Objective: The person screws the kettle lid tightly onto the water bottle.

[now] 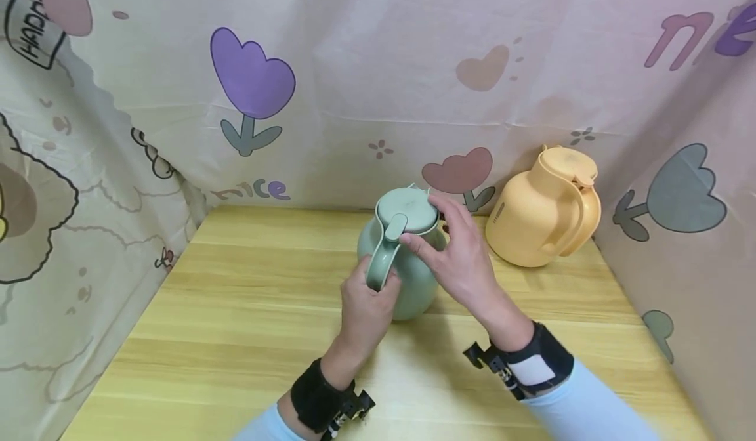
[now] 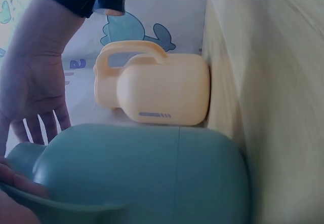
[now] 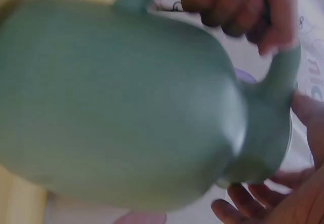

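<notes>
A pale green vacuum jug [image 1: 413,287] with a round lid [image 1: 418,206] and a thumb lever stands upright on the wooden table. My left hand [image 1: 367,303] grips its handle [image 1: 380,265], fingers curled round it, as the right wrist view also shows. At the lid's right side is my right hand [image 1: 463,257], thumb near the lever and fingers spread along the rim. In the left wrist view those fingers reach out fairly straight beside the neck of the jug. The right wrist view shows the jug's body [image 3: 116,102] large, with the right fingertips [image 3: 228,211] beside its top.
A yellow-orange jug [image 1: 520,221] of similar shape stands at the back right, its handle towards the right. Printed cloth [image 1: 354,54] hangs behind and at both sides of the table [image 1: 236,310]. Each wrist wears a black band with a small camera.
</notes>
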{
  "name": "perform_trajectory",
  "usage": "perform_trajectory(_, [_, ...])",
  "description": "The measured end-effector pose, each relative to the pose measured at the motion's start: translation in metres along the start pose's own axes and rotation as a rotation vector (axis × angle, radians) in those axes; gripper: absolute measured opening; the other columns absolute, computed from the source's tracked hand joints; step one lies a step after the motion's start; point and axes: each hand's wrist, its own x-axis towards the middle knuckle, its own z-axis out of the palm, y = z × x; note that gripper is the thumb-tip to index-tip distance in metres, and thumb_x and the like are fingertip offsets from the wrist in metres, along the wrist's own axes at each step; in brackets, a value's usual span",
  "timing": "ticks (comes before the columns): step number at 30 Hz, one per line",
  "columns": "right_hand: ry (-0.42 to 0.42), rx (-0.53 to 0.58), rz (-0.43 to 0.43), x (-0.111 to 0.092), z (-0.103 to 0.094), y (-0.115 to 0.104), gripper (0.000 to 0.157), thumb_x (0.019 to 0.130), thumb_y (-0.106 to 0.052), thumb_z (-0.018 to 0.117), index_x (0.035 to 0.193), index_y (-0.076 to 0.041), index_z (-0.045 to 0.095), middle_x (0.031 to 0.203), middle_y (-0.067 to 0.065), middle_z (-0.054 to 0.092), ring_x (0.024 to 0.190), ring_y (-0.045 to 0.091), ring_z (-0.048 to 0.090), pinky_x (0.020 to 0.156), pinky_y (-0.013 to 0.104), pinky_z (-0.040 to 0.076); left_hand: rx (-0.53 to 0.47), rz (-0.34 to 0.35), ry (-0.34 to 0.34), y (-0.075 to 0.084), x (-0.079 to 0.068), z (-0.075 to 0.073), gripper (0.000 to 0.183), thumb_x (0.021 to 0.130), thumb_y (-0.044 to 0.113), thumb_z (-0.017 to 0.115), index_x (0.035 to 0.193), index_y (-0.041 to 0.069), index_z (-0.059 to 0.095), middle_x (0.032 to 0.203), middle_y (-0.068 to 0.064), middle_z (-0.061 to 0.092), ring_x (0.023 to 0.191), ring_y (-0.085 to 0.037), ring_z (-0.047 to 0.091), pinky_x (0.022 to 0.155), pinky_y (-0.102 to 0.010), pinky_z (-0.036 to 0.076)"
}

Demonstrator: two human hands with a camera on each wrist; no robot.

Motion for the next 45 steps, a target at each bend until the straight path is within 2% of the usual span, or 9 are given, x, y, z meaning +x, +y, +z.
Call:
perform_trajectory(6, [0.083,0.041,0.149,-0.020,0.003,-0.004,0.070,0.080,-0.053,0.072,0.130,-0.012,0.045,0.115,0.008,0.054,0.102,0.023,0.056,0.081,0.045,0.050,0.005,0.023,0.013,-0.001,-0.003,0.019,0.008,0.082,0.011,0.067,0.086,0.011,0.060,0.060,0.000,0.048,0.055,-0.014,0.046,0.047,-0.027,0.039])
perform_trajectory(10, [0.015,0.027,0.212,-0.028,0.001,-0.010,0.056,0.081,-0.059,0.067,0.112,-0.013,0.054,0.095,0.002,0.062,0.087,0.018,0.059,0.074,0.040,0.050,0.006,0.004,-0.034,0.001,-0.003,0.031,0.016,0.083,0.017,0.070,0.094,0.013,0.059,0.064,0.000,0.056,0.059,-0.013,0.049,0.053,-0.027,0.042])
perform_trajectory(15, [-0.127,-0.060,0.219,-0.030,0.006,-0.018,0.045,0.083,-0.063,0.061,0.088,-0.019,0.059,0.083,0.000,0.061,0.076,0.018,0.057,0.064,0.037,0.046,-0.013,0.034,-0.161,-0.001,-0.005,0.040,0.032,0.085,0.017,0.068,0.106,0.009,0.045,0.082,-0.007,0.063,0.072,-0.015,0.056,0.063,-0.032,0.051])
perform_trajectory(20, [-0.149,0.035,0.296,-0.028,0.005,-0.012,0.038,0.092,-0.052,0.056,0.095,-0.015,0.058,0.085,0.007,0.062,0.076,0.024,0.058,0.062,0.037,0.048,0.065,0.103,-0.300,-0.003,-0.011,0.030,0.048,0.083,0.017,0.068,0.119,0.009,0.038,0.107,-0.008,0.057,0.098,-0.019,0.056,0.083,-0.038,0.052])
perform_trajectory(22, [-0.154,0.135,0.340,-0.027,0.001,-0.004,0.040,0.094,-0.052,0.052,0.099,-0.013,0.056,0.084,0.011,0.063,0.075,0.029,0.058,0.060,0.038,0.049,0.105,0.077,-0.336,-0.004,-0.015,0.022,0.048,0.081,0.018,0.068,0.120,0.011,0.040,0.113,-0.005,0.053,0.105,-0.020,0.052,0.088,-0.041,0.050])
perform_trajectory(26, [-0.133,0.261,0.372,-0.022,-0.006,0.013,0.044,0.097,-0.052,0.047,0.100,-0.008,0.053,0.081,0.017,0.062,0.072,0.038,0.057,0.058,0.038,0.048,0.134,-0.057,-0.372,-0.010,-0.017,0.004,0.042,0.083,0.018,0.065,0.117,0.013,0.043,0.114,-0.002,0.048,0.108,-0.020,0.047,0.092,-0.045,0.047])
perform_trajectory(33, [-0.026,0.130,0.378,-0.013,-0.015,0.036,0.048,0.097,-0.055,0.043,0.096,-0.008,0.051,0.076,0.016,0.062,0.063,0.028,0.055,0.057,0.038,0.045,0.192,-0.251,-0.415,-0.028,-0.011,-0.011,0.034,0.088,0.024,0.058,0.117,0.016,0.042,0.108,0.001,0.051,0.105,-0.026,0.049,0.081,-0.039,0.044])
perform_trajectory(39, [0.039,0.082,0.398,0.003,-0.024,0.060,0.046,0.097,-0.055,0.044,0.095,-0.009,0.052,0.076,0.017,0.063,0.071,0.028,0.053,0.062,0.039,0.042,0.212,-0.267,-0.438,-0.035,-0.013,-0.010,0.033,0.089,0.020,0.055,0.118,0.011,0.043,0.104,-0.001,0.053,0.104,-0.029,0.049,0.078,-0.038,0.042])
perform_trajectory(45, [0.060,0.103,0.431,0.015,-0.032,0.076,0.048,0.096,-0.056,0.046,0.096,-0.008,0.052,0.077,0.020,0.063,0.075,0.030,0.058,0.064,0.039,0.042,0.236,-0.244,-0.466,-0.036,-0.017,-0.008,0.029,0.090,0.018,0.054,0.116,0.012,0.045,0.101,0.002,0.053,0.095,-0.023,0.048,0.073,-0.035,0.042])
